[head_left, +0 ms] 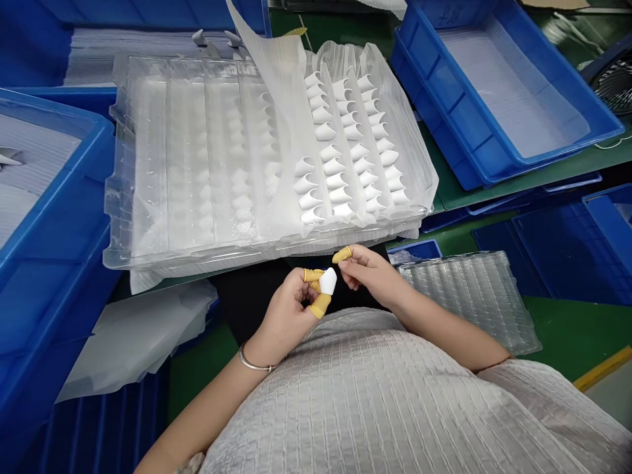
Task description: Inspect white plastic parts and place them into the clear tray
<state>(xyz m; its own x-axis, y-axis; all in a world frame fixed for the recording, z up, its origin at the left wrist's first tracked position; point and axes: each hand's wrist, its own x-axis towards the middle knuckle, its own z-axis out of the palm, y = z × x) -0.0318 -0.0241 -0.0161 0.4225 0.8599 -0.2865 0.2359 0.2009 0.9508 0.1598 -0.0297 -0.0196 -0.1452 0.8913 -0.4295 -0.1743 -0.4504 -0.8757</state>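
Between yellow-cotted fingers, my left hand [293, 299] pinches a small white curved plastic piece [328, 282] in front of my lap. Close to it on the right is my right hand [368, 270], a yellow cot on one fingertip. Its thumb and forefinger come together, and whether anything tiny sits in them is hidden. Beyond both hands lies a clear plastic tray [197, 253] lined with thin white sheeting [281, 79]. Rows of similar white curved pieces [338, 179] show uncovered on its right side; the sheeting veils those on the left.
Blue bins stand at the left [59, 171] and the back right [474, 131], the latter holding white sheets. A stacked clear tray [469, 296] sits low at right, and loose white sheets [143, 329] hang below the table at left. A black fan [615, 79] is at far right.
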